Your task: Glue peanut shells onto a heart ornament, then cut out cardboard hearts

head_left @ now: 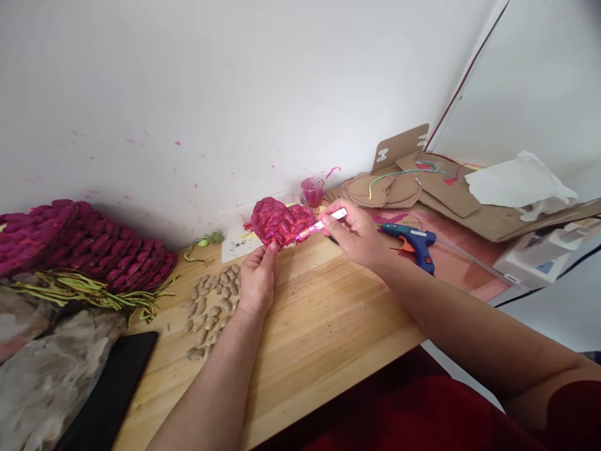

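A pink heart shape point(280, 221) covered in painted peanut shells is held up off the wooden table point(323, 332). My left hand point(257, 282) pinches its lower edge from below. My right hand point(357, 235) grips a white-handled brush point(323, 223) whose pink tip touches the heart's right side. A small cup of pink paint point(312, 191) stands just behind the heart, by the wall.
Several loose peanut shells point(212, 307) lie left of my left hand. A blue glue gun point(416, 241) rests right of my right hand. Cardboard cut-outs point(389, 188) and white paper point(519, 181) pile at the back right. More pink shell pieces point(84, 241) and a black tablet point(115, 388) sit at left.
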The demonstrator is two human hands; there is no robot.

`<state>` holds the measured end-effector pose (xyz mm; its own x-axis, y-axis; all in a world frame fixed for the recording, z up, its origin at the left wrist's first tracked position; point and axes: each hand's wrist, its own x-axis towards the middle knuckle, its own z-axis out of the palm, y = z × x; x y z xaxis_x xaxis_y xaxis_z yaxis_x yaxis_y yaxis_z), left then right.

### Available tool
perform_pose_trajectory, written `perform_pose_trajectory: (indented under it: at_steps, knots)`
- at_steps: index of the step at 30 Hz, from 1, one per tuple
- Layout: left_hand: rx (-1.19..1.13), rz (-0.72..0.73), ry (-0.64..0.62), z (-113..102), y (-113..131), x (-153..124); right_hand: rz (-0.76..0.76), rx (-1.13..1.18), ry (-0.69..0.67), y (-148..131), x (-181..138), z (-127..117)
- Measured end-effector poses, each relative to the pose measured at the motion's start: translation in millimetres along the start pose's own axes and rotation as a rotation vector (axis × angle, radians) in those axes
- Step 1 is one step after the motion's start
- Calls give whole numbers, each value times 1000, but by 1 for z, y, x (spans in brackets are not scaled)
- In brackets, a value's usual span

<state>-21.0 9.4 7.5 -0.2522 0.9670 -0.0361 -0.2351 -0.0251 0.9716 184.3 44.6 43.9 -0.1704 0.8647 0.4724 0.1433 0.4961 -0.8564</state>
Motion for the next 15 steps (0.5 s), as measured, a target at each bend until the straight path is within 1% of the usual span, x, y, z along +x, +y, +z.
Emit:
perform_pose_trajectory:
  at_steps: [4, 7, 10, 13, 15]
  knots:
    - [-6, -8, -20, 0, 0, 0, 5, -24, -24, 1, 0, 1]
    - [6, -15, -18, 0, -1, 0, 4, -85, 15, 2, 0, 0]
    - [23, -11, -19, -1, -2, 0, -3, -47, 37, 1, 0, 0]
    - [38, -10, -14, -2, -2, 0, -11, 32, 0, 1, 0, 1]
    - [58, -10, -15, -2, -2, 0, -18, 1, -23, 1, -1, 1]
